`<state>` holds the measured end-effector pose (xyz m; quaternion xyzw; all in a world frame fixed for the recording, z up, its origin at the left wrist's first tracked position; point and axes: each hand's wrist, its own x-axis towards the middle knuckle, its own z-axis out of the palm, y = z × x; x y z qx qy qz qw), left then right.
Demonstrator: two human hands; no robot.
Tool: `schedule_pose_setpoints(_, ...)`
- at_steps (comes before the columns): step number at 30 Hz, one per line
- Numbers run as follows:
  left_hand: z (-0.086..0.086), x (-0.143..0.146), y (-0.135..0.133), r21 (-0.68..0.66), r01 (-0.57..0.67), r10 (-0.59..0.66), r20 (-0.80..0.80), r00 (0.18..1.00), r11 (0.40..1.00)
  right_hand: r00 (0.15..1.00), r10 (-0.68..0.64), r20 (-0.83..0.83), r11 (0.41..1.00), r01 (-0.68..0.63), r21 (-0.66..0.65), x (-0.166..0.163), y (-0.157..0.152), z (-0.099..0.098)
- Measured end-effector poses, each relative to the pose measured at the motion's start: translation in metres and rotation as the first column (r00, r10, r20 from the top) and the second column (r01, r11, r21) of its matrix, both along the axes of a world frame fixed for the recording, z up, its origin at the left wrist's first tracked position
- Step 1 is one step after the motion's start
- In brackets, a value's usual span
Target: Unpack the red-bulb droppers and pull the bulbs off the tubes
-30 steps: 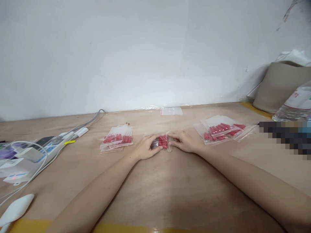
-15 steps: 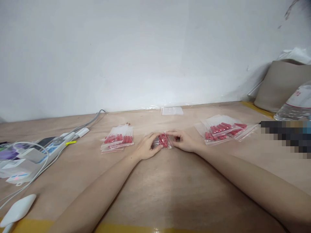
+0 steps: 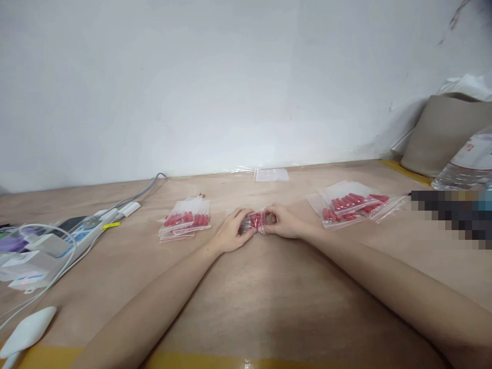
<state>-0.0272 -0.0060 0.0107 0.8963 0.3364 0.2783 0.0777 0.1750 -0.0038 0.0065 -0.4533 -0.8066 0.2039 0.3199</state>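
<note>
A small clear zip bag of red pieces (image 3: 257, 221) lies on the wooden table (image 3: 269, 297), mid-far from me. My left hand (image 3: 230, 233) grips its left side with curled fingers. My right hand (image 3: 282, 223) pinches its right side, fingers closed over the plastic. To the left of my hands lies a stack of filled bags with red pieces (image 3: 185, 219). To the right lies a spread pile of similar filled bags (image 3: 351, 205).
An empty clear bag (image 3: 271, 175) lies near the wall. A power strip with cables and plugs (image 3: 57, 241) fills the left side, and a white object (image 3: 25, 332) sits near the front left edge. A beige cushion (image 3: 446, 133) and a plastic bottle (image 3: 467, 164) stand at right.
My right hand has slid left along the bag toward my left hand, bunching the bag between them. The piles have not moved.
</note>
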Motion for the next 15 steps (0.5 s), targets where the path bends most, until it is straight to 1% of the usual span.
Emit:
schedule_pose_setpoints(2, 0.0, -0.001, -0.001, -0.003, -0.014, 0.014, 0.0, 1.0, 1.0, 0.999, 0.014, -0.046, 1.0, -0.015, -0.019, 0.002, 0.002, -0.001)
schedule_pose_setpoints(4, 0.0, -0.002, -0.003, -0.008, -0.024, 0.024, 0.005, 1.0, 1.0, 0.993, 0.034, -0.113, 0.997, -0.041, -0.066, 0.003, 0.003, -0.003)
schedule_pose_setpoints(7, 0.001, -0.002, -0.004, -0.02, -0.024, 0.024, -0.003, 1.0, 0.999, 0.973, 0.043, -0.227, 0.972, -0.093, -0.215, 0.004, 0.005, -0.006)
schedule_pose_setpoints(9, 0.001, -0.002, -0.004, -0.022, -0.022, 0.021, -0.01, 1.0, 1.0, 0.958, 0.095, -0.271, 0.947, -0.17, -0.272, 0.004, 0.005, -0.007)
schedule_pose_setpoints(11, 0.001, -0.003, -0.004, -0.016, -0.019, 0.019, -0.011, 1.0, 1.0, 0.948, 0.161, -0.276, 0.937, -0.235, -0.258, 0.004, 0.006, -0.008)
schedule_pose_setpoints(12, 0.001, -0.003, -0.003, -0.015, -0.018, 0.018, -0.009, 1.0, 1.0, 0.945, 0.178, -0.273, 0.938, -0.247, -0.243, 0.004, 0.006, -0.008)
schedule_pose_setpoints(15, 0.0, -0.003, -0.002, -0.016, -0.014, 0.014, -0.001, 1.0, 1.0, 0.933, 0.146, -0.33, 0.942, -0.233, -0.24, 0.002, 0.007, -0.011)
